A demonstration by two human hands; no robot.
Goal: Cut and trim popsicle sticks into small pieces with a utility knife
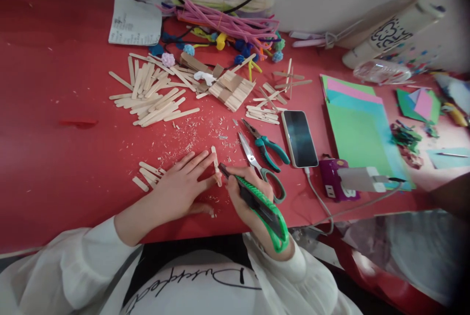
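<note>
A short craft stick (216, 165) lies upright in my view on the red table, between my two hands. My left hand (179, 185) rests flat with its fingers spread, and its fingertips press on the stick from the left. My right hand (244, 197) is closed around a green and black utility knife (262, 207). The knife's front end points at the stick's right side; its blade is hard to make out. Beside my right hand lie scissors (251, 151) and teal-handled pliers (264, 144). Several cut sticks (149, 175) sit just beyond my left wrist.
Loose craft sticks (157, 94) form a pile at the back, beside a bundle of sticks (232, 89). Pipe cleaners (227, 16) lie along the wall. To the right are a phone (299, 138) on a cable, a purple box (332, 178) and coloured paper (360, 129). Wood shavings litter the table.
</note>
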